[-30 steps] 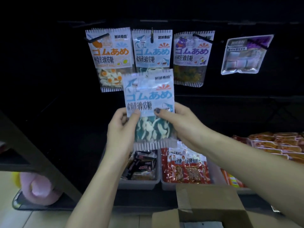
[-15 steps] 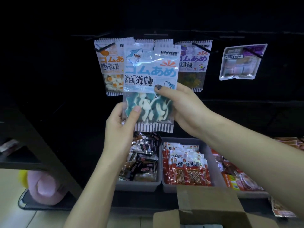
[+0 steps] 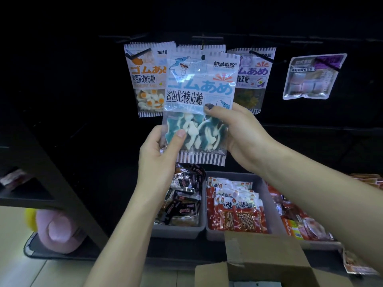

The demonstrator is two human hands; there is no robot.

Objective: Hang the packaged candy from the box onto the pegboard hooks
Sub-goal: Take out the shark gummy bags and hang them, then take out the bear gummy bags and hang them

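Observation:
I hold a blue shark gummy bag (image 3: 199,94) upright in front of the dark pegboard (image 3: 83,69). My left hand (image 3: 163,154) pinches its lower left side with the thumb on the front. My right hand (image 3: 238,133) grips its right edge, thumb on the front. Its top hole sits just below the middle hook (image 3: 203,45), where another shark bag (image 3: 213,48) hangs behind it. An egg gummy bag (image 3: 145,79) hangs on the left hook and a purple gummy bag (image 3: 255,75) on the right one. The open cardboard box (image 3: 265,259) stands at the bottom.
A clear purple packet (image 3: 313,77) hangs on a hook farther right. Grey bins of dark-wrapped snacks (image 3: 182,201) and red snack packs (image 3: 236,210) sit on the shelf below. More red packets (image 3: 298,218) lie to the right. A pink plush (image 3: 60,230) rests low at left.
Both hands have raised the shark bag from below the hanging bags up in front of them, so that its top hole is now just below the middle hook.

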